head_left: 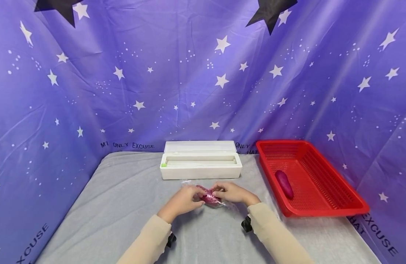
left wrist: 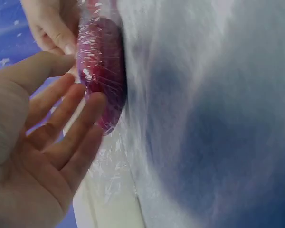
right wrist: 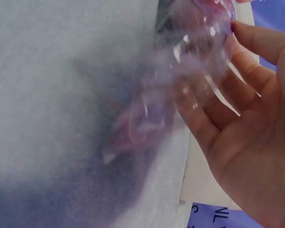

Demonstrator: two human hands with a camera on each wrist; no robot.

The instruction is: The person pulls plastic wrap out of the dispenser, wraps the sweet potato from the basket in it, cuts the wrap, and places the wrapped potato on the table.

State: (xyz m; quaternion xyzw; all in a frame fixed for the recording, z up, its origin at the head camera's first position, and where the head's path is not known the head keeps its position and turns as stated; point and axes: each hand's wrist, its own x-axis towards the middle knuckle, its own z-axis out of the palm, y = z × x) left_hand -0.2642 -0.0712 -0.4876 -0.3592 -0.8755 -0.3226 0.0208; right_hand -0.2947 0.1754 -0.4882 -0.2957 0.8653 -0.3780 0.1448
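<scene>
A purple-red sweet potato (head_left: 212, 198), wrapped in shiny clear plastic film, lies on the grey cloth in front of me. My left hand (head_left: 184, 200) is at its left end, with relaxed, slightly bent fingers and the thumb tip touching its side in the left wrist view. At the other end, my right hand (head_left: 232, 192) pinches the loose film (right wrist: 180, 61) between thumb and fingers. Crinkled film (left wrist: 111, 166) also trails past the potato's end in the left wrist view.
Behind my hands stands a white film dispenser box (head_left: 201, 173), its lid (head_left: 200, 146) raised and a roll inside. A red plastic basket (head_left: 325, 212) on the right holds another purple-red sweet potato (head_left: 284, 184). Purple star-printed curtains (head_left: 176, 88) enclose the table.
</scene>
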